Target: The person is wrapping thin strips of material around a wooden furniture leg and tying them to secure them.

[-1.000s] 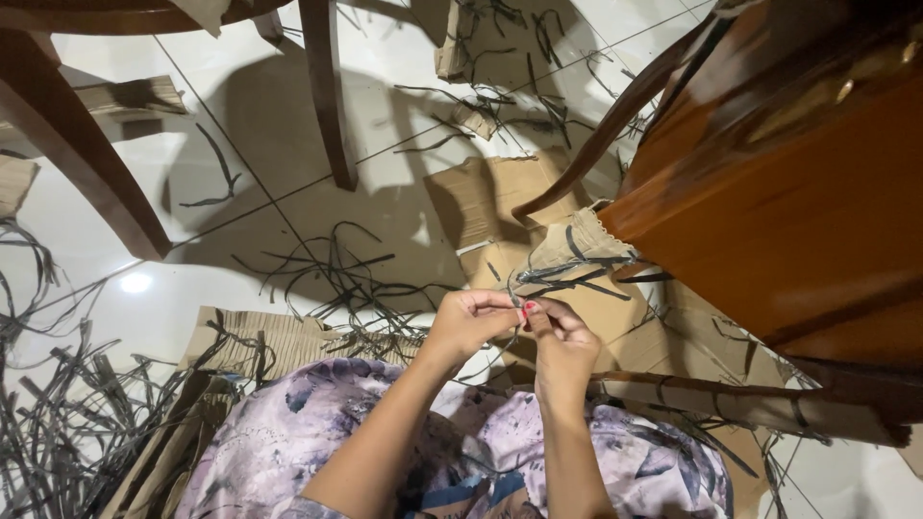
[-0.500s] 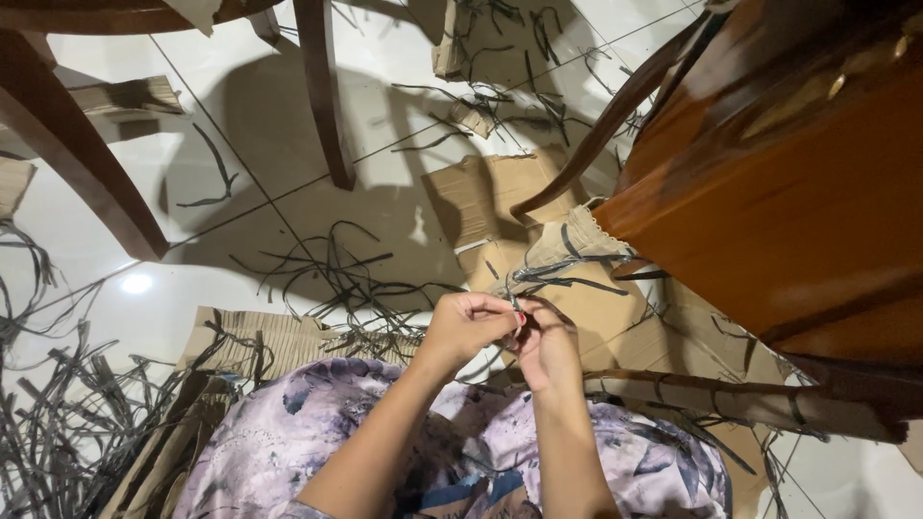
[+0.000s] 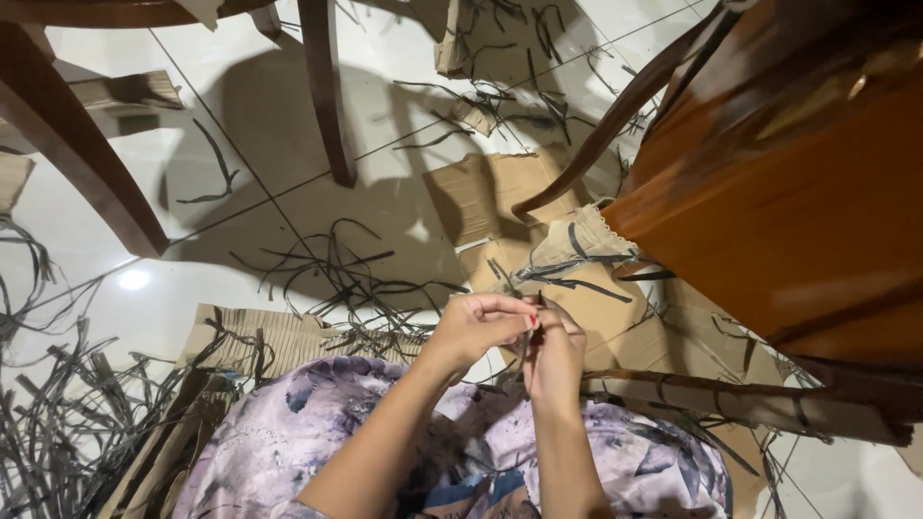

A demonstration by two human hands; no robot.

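Between both hands point(image 3: 519, 336), thin dark strip point(image 3: 520, 363) upright

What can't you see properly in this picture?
- Head view: whatever the left hand and right hand pinch together is hidden by the fingers.
- Wooden chair: cut off by the top and right edges.
- Dark strips at lower left: too thin and tangled to tell their material.

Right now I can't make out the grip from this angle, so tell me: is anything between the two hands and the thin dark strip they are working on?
Nothing visible. The left hand and right hand meet fingertip to fingertip and pinch the thin dark strip directly above the floral lap. The loose strips lie on the floor beyond.
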